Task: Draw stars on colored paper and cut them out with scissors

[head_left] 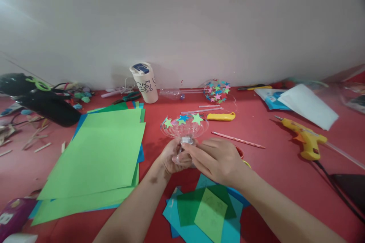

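Note:
My left hand [170, 156] is closed around the neck of a clear plastic bottle-top cup [184, 127] with paper stars stuck round its rim. My right hand [216, 158] lies over it from the right, its fingers pressed against the neck of the same piece. Both hands hover just above the red table [273, 159], near its middle. What lies under my right palm is hidden.
Green and blue paper sheets [99, 155] lie to the left, smaller cut pieces [205, 209] near me. A yellow glue gun [308, 140], a pencil [238, 140], a yellow cutter [221, 116], a star-covered ball [216, 91], a white cup [145, 82] and a black bag [45, 106] surround them.

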{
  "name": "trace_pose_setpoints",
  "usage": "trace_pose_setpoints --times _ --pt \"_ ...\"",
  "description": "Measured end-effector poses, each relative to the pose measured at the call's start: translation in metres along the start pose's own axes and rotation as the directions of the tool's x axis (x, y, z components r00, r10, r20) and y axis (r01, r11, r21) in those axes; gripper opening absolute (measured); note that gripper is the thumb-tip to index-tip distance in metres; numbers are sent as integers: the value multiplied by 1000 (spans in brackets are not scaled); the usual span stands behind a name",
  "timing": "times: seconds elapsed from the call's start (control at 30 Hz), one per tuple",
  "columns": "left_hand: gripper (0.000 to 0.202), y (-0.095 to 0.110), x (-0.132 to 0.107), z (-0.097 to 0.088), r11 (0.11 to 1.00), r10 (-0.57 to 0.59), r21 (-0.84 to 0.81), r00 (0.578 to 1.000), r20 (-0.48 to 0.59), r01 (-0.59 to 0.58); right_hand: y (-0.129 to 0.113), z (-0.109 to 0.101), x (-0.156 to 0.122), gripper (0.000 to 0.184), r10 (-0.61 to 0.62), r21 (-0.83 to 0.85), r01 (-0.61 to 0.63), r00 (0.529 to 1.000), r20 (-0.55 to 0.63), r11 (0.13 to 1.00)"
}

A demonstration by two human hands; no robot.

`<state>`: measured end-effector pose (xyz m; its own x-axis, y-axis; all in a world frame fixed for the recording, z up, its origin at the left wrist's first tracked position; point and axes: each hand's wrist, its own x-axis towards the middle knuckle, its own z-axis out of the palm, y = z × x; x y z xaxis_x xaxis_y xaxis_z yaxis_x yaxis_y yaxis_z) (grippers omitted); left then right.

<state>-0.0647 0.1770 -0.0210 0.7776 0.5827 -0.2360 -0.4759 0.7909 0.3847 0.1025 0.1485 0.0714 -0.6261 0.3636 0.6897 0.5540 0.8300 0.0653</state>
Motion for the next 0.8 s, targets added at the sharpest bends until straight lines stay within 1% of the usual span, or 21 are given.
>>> trace_pose_setpoints --times 0.1,0.17,0.27,0.37,0.43,0.5,0.6,0.8 --pt "34 0 0 -1 1000 0 10 1000 3 0 1 1 -1 23 20 31 -20 1000 8 999" --pt "33 0 1 0 1000 3 14 1000 16 -3 1 3 -3 22 52 83 -52 999 9 995" --pt "25 -1 2 8 1000 8 20 999 49 -9 1 5 -6 21 164 209 -162 986 9 964" --pt "33 0 4 22 999 5 35 998 66 -8 1 4 -4 20 324 331 -331 943 79 884" --pt "35 1 5 30 999 3 45 998 58 -6 0 2 -2 18 414 359 -436 900 140 826" --pt "33 2 6 36 999 2 54 999 44 -4 0 1 0 16 475 355 -506 862 177 786" --pt "28 3 8 38 998 -2 64 1000 26 0 1 1 2 14 509 341 -555 832 222 759" --pt "26 5 7 35 997 16 73 1000 15 -17 3 4 1 17 489 292 -562 823 288 774"
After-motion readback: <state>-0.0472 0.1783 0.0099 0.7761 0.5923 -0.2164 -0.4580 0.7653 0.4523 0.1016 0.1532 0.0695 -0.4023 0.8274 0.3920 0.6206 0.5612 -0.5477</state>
